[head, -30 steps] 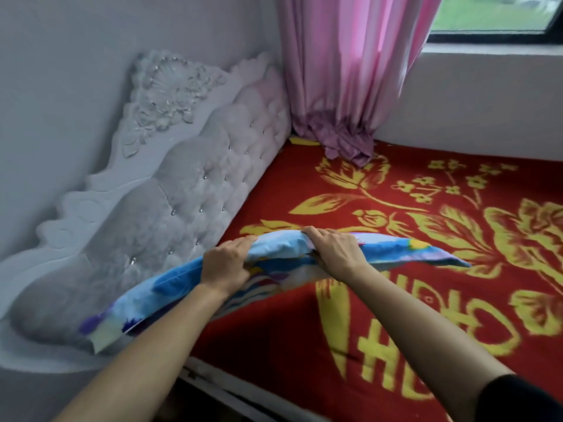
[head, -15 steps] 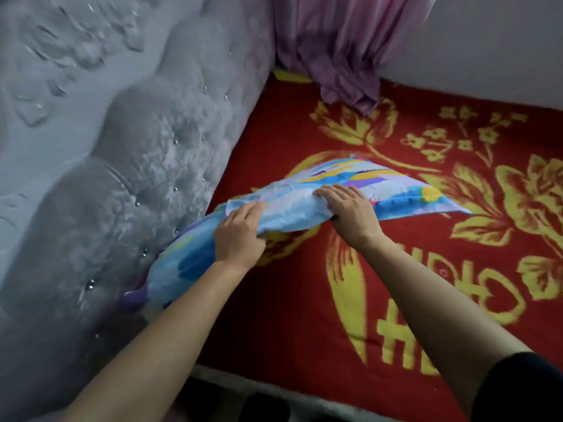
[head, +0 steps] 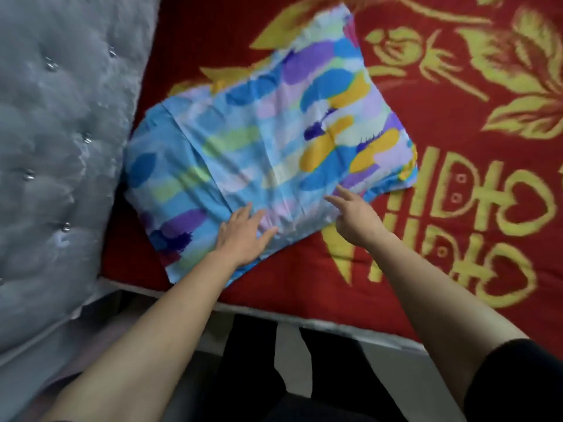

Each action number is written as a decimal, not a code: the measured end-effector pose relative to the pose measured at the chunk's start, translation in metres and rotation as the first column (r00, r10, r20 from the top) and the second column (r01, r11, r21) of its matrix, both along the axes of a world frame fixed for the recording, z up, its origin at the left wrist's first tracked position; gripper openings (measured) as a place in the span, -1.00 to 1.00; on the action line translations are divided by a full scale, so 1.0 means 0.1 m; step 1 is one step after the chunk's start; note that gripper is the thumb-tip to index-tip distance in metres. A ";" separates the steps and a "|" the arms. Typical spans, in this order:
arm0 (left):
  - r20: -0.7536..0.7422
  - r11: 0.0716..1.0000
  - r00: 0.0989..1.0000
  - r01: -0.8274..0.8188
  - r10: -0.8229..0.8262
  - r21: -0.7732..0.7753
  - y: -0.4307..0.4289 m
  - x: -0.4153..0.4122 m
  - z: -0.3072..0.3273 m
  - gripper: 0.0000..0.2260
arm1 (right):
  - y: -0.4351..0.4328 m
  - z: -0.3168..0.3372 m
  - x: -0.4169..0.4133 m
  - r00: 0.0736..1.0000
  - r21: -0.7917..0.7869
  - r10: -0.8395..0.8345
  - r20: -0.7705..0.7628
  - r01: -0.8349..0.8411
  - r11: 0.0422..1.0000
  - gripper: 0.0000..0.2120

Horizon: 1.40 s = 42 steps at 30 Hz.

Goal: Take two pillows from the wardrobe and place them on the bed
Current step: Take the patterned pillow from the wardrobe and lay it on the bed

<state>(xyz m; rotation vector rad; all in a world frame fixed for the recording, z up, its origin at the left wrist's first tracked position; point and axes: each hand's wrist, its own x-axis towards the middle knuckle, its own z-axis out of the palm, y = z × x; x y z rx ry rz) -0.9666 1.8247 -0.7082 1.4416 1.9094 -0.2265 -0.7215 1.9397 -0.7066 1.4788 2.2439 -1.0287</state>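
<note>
A pillow (head: 268, 141) in a blue, yellow, purple and green patterned case lies flat on the bed (head: 457, 208), its left end against the padded headboard. My left hand (head: 243, 236) rests palm down on the pillow's near edge with fingers spread. My right hand (head: 355, 213) hovers at the near right edge, fingers apart and loosely extended, holding nothing. Only one pillow is in view; no wardrobe shows.
The bed is covered by a red blanket with yellow flowers and lettering. A grey tufted headboard (head: 61, 147) with shiny studs fills the left side. The bed's near edge (head: 320, 322) runs across below my arms, with my dark-clad legs (head: 253, 360) beneath.
Both hands have let go of the pillow, which went from held up on edge to lying flat on the bed. The view has tilted downward and closer.
</note>
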 end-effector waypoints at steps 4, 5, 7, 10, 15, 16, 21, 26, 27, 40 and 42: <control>-0.041 0.999 0.998 -0.035 0.037 0.038 0.15 -0.01 -0.20 -0.43 | -0.20 -0.33 -0.06 0.959 -0.035 -0.282 -0.030 0.281 0.959 -0.44; -0.063 0.997 0.998 -0.011 0.015 0.071 0.22 -0.05 -0.24 -0.43 | -0.26 -0.38 -0.15 0.930 -0.019 -0.364 -0.061 0.363 0.932 -0.43; -0.107 0.988 0.994 0.024 -0.008 0.150 0.42 -0.17 -0.31 -0.41 | -0.36 -0.44 -0.40 0.831 -0.036 -0.543 -0.119 0.543 0.839 -0.33; -0.190 0.969 0.982 0.051 -0.005 0.241 0.86 -0.44 -0.42 -0.39 | -0.44 -0.51 -0.85 0.551 -0.192 -0.824 -0.132 0.802 0.566 -0.13; -0.314 0.929 0.949 0.120 -0.005 0.350 1.71 -0.97 -0.60 -0.42 | -0.47 -0.76 -1.30 0.334 -0.180 -0.930 -0.155 0.916 0.358 0.03; -0.331 0.922 0.944 0.118 0.012 0.369 1.85 -1.09 -0.63 -0.44 | -0.48 -0.81 -1.34 0.319 -0.152 -0.934 -0.161 0.927 0.343 0.03; -0.218 0.934 0.960 -0.090 0.173 0.346 2.19 -1.50 -0.76 -0.55 | -0.53 -0.94 -1.40 0.306 -0.073 -0.924 -0.228 0.941 0.330 0.01; -0.229 0.823 0.942 -0.076 0.244 0.563 2.17 -1.45 -0.58 -0.67 | -0.44 -0.79 -1.50 0.212 -0.020 -0.919 -0.333 0.973 0.232 -0.10; -0.221 0.787 0.939 -0.076 0.262 0.612 2.15 -1.46 -0.51 -0.66 | -0.41 -0.73 -1.53 0.201 -0.008 -0.912 -0.358 0.976 0.218 -0.11; -0.143 0.483 0.850 -0.143 0.507 0.864 2.50 -2.38 0.61 -0.59 | 1.63 0.27 -1.90 0.570 0.289 -0.580 -0.583 0.812 0.507 -0.26; -0.135 0.531 0.857 -0.177 0.497 0.829 2.60 -2.52 0.52 -0.60 | 1.91 0.18 -1.98 0.698 0.351 -0.543 -0.466 0.710 0.611 -0.27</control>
